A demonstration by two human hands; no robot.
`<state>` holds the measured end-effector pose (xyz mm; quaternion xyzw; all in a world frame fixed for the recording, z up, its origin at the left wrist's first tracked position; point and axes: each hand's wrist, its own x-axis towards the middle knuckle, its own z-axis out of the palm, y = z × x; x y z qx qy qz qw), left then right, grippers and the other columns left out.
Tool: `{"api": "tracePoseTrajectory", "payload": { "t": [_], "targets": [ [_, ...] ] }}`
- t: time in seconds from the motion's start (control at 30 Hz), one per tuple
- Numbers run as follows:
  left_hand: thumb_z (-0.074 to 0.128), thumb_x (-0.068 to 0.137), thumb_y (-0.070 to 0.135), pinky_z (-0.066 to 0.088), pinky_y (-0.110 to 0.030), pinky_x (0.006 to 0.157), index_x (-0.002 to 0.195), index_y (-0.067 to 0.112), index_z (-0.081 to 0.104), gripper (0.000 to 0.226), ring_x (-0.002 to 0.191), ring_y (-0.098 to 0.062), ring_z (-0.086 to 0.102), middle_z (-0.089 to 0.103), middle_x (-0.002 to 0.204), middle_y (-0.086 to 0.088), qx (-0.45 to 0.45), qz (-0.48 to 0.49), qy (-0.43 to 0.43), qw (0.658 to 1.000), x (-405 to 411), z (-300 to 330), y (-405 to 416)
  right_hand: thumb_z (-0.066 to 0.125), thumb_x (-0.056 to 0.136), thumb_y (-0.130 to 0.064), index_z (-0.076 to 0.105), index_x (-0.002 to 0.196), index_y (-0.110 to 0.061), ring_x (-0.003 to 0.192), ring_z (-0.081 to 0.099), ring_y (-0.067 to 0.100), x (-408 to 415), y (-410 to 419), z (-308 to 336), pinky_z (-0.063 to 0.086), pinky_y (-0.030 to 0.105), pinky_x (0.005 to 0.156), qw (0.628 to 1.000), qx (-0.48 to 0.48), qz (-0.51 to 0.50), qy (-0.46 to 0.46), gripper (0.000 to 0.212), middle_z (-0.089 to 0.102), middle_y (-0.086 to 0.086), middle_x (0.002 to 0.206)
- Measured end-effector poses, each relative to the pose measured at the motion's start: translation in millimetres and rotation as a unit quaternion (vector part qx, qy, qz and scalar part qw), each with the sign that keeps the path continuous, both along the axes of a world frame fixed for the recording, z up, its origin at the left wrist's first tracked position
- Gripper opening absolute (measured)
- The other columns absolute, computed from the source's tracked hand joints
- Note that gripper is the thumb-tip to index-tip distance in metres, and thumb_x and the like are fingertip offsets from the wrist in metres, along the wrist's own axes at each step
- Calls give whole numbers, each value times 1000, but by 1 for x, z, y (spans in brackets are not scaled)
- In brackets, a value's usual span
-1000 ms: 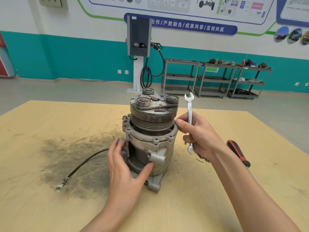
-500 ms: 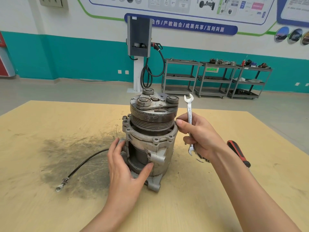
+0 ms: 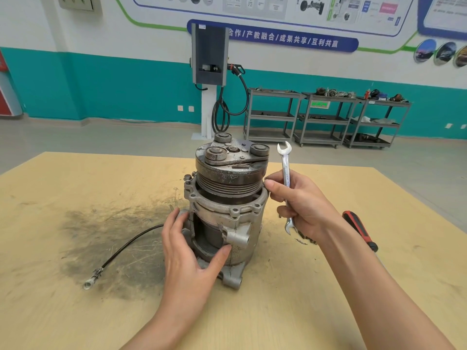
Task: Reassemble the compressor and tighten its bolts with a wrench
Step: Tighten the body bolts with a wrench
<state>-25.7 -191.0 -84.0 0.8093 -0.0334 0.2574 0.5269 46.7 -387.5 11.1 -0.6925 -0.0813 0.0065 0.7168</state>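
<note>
Head view: ribbed, grimy compressor (image 3: 225,198) — right hand (image 3: 303,205) holds polished wrench (image 3: 286,183).

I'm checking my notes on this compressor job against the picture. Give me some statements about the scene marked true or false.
1. The right hand holds the wrench upright beside the compressor. True.
2. The wrench is fitted on a bolt. False: both its ends are free in the air.
3. The left hand rests on the compressor's lower body. True.
4. The screwdriver lies left of the compressor. False: it lies to the right, behind the right forearm.
5. A black cable lies on the table to the left. True.
</note>
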Motion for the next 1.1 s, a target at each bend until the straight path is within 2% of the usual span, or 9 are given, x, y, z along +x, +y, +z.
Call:
{"api": "tracePoseTrajectory", "payload": {
  "t": [0.2, 0.4, 0.53, 0.63, 0.73, 0.83, 0.9, 1.0, 1.1],
  "targets": [
    [60, 64, 65, 19, -31, 117, 147, 26, 20, 99, 144, -5, 16, 10, 148, 28, 0, -2, 3, 1000, 0, 0, 1, 56, 95, -4, 73, 82, -17, 56, 39, 5, -2, -3, 3, 21, 16, 40, 999, 22, 25, 21, 25, 49, 1, 75],
    [59, 64, 65, 16, -26, 115, 141, 35, 17, 93, 143, 0, 14, 9, 143, 32, 0, -4, -9, 1000, 0, -1, 0, 56, 95, -3, 65, 86, -12, 57, 39, 4, -3, 1, 3, 24, 15, 39, 1000, 10, 11, 8, 16, 49, 4, 75],
    [59, 63, 66, 14, -18, 111, 139, 37, 17, 92, 137, 16, 10, 10, 144, 32, -5, -2, -18, 1000, 1, -2, 0, 56, 96, -5, 63, 100, -7, 57, 37, 6, -6, -3, 9, 23, 16, 40, 1000, -28, 12, -1, 9, 46, 3, 72],
    [59, 62, 67, 14, -20, 112, 139, 38, 17, 92, 137, 16, 9, 10, 144, 33, -8, -3, -13, 1000, 1, -2, 0, 50, 99, -4, 49, 123, -12, 56, 43, 9, -7, -11, 16, 24, 17, 40, 1000, 27, 1, 16, 26, 58, 4, 69],
    [59, 63, 66, 16, -26, 115, 143, 33, 19, 95, 143, 1, 13, 10, 147, 30, -3, -2, -7, 1000, 1, -2, 0, 36, 98, 8, 37, 121, -21, 57, 45, 14, -6, -19, 24, 27, 19, 42, 994, 104, -21, 18, 37, 60, 14, 77],
    [59, 63, 66, 17, -27, 115, 146, 28, 20, 99, 143, 0, 14, 10, 150, 28, -1, 2, -4, 1000, 1, -3, 0, 26, 93, 13, 46, 111, -12, 59, 52, 15, -5, -26, 28, 39, 18, 43, 982, 186, -3, 19, 37, 58, 19, 81],
    [59, 62, 66, 16, -25, 114, 144, 31, 20, 97, 140, 10, 11, 10, 148, 29, -5, 0, -8, 1000, 1, -2, 0, 23, 90, 12, 52, 110, -4, 64, 63, 21, -5, -28, 30, 53, 20, 52, 967, 251, 32, 23, 39, 64, 23, 84],
    [59, 63, 65, 15, -22, 112, 141, 35, 18, 93, 135, 19, 7, 10, 144, 31, -6, -2, -15, 1000, 1, -2, 0, 27, 86, 10, 53, 111, -1, 77, 71, 28, -6, -29, 31, 59, 24, 65, 950, 301, 86, 1, 38, 70, 23, 89],
    [60, 63, 64, 16, -22, 113, 144, 32, 19, 96, 139, 10, 12, 10, 142, 33, -7, 1, -11, 1000, 2, -2, 0, 45, 93, 0, 53, 112, -6, 83, 70, 22, -6, -27, 27, 57, 25, 69, 949, 297, 94, -53, 22, 71, 16, 92]
  ]
}}
